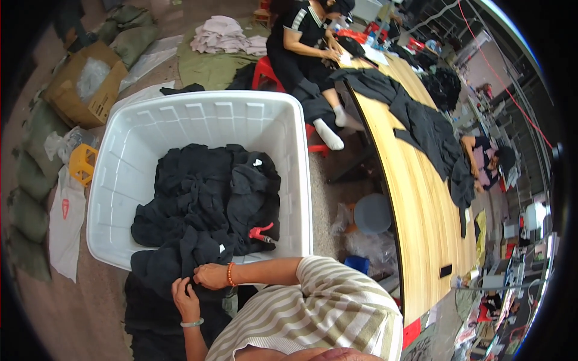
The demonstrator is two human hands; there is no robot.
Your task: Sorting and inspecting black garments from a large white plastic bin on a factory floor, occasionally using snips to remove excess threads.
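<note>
A dark, nearly black cloth garment (155, 269) lies bunched over the near rim of a large white plastic tub (301, 180). My right hand (211, 275), orange beads at its wrist, pinches the cloth near the rim. Beside it my left hand (185, 299), wearing a pale bangle, has its fingers bent onto the same dark cloth; their tips are partly hidden. Inside the tub sits a heap of dark garments (195, 180) with small white tags showing. A red-handled tool with a metal barrel (261, 233) rests on the heap's right side. More dark cloth (150, 325) hangs below my hands.
Right of the tub stands a long wooden table (415, 240) with dark garments and a phone (445, 271) on it. A seated co-worker (310, 48) works at its far end. A cardboard box (84, 84) and a yellow stool (83, 164) stand to the left.
</note>
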